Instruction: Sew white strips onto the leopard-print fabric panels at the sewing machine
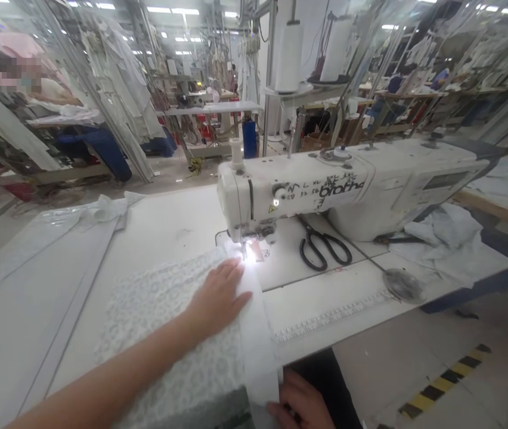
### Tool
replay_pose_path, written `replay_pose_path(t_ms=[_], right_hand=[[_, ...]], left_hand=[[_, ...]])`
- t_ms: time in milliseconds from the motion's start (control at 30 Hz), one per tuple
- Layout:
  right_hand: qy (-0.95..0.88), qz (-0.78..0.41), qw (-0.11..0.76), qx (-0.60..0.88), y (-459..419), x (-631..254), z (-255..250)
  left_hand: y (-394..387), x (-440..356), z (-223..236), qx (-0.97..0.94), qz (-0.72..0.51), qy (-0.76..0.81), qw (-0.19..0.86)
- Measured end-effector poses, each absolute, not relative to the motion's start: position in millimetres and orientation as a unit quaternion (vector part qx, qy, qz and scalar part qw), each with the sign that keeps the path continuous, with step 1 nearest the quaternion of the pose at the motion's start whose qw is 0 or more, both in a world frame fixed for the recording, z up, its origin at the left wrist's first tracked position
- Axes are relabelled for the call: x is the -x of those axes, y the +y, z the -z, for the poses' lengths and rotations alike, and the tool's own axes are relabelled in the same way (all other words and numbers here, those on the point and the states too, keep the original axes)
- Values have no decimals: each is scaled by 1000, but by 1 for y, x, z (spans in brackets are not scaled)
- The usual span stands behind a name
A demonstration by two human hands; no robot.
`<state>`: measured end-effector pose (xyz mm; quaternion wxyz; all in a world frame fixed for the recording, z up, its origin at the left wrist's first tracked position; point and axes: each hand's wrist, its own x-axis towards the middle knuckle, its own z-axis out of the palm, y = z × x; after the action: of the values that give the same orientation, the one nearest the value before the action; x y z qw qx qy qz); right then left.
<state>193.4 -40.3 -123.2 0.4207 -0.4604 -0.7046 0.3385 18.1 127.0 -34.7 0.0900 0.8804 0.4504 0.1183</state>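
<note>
My left hand (220, 295) lies flat on a pale patterned fabric (160, 307), its fingertips close to the lit needle area of a white sewing machine (290, 190) and its thumb spread onto a plain white strip (256, 339). That strip runs along the fabric's right side, from under the presser foot (244, 250) toward me. At the table's front edge, my right hand (303, 402) is closed on the lower end of the white strip, fingers curled. Part of this hand is cut off by the bottom of the view.
Black-handled scissors (323, 247) lie beside the machine's arm. A measuring tape (334, 316) runs along the front edge, near a round metal-looking disc (401, 285). Crumpled white cloth (444, 238) sits right; folded white fabric (57, 268) lies left. Thread cones (290, 56) stand behind.
</note>
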Motion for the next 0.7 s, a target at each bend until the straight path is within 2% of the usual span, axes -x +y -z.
replay_pose_path(t_ms=[167, 400, 700], right_hand=[[-637, -382, 452, 494, -52, -194, 114], [-573, -444, 444, 526, -71, -196, 111], [-548, -463, 440, 541, -73, -198, 101]], left_hand=[[124, -19, 30, -887, -106, 440, 92], [82, 18, 28, -831, -61, 548, 72], [102, 46, 39, -838, -59, 543, 15]])
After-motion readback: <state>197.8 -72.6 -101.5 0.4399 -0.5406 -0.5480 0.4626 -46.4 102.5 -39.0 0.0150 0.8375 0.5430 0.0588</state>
